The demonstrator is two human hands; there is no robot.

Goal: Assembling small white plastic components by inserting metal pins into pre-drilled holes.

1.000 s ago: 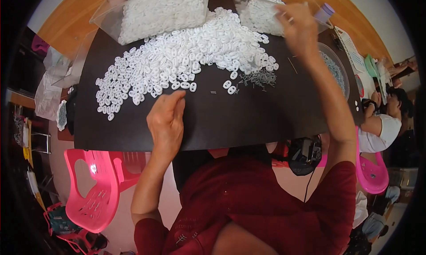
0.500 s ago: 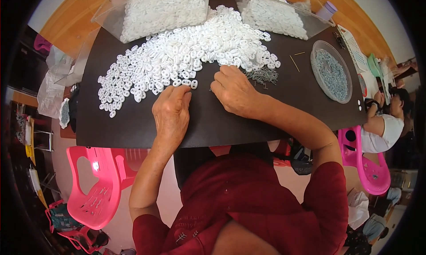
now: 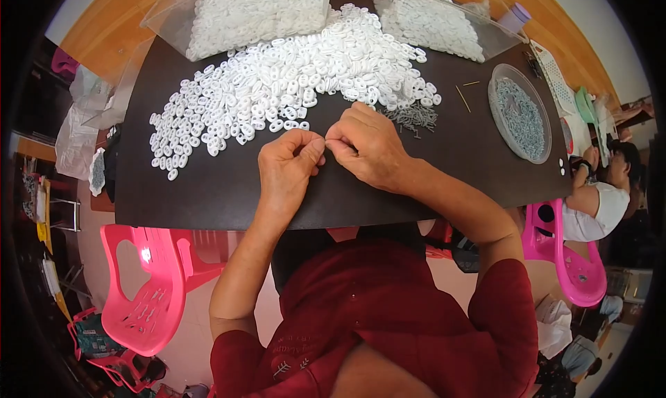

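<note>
My left hand (image 3: 288, 169) and my right hand (image 3: 368, 145) meet at the middle of a dark table (image 3: 208, 190). Their fingertips are pinched together on a tiny pale piece that is mostly hidden. Just beyond the hands lies a wide heap of small white plastic rings (image 3: 291, 79). A small pile of thin metal pins (image 3: 415, 116) sits right next to my right hand's knuckles.
Two clear bags of white pieces (image 3: 257, 10) (image 3: 433, 20) stand at the table's far edge. A round tray of metal parts (image 3: 520, 114) and two thin sticks (image 3: 463, 98) lie at the right. Pink chairs (image 3: 146, 287) (image 3: 565, 259) flank me. Another person (image 3: 596, 204) sits at the right.
My right hand came back from the far right bag to the table's middle. Both hands then closed together, fingertips touching.
</note>
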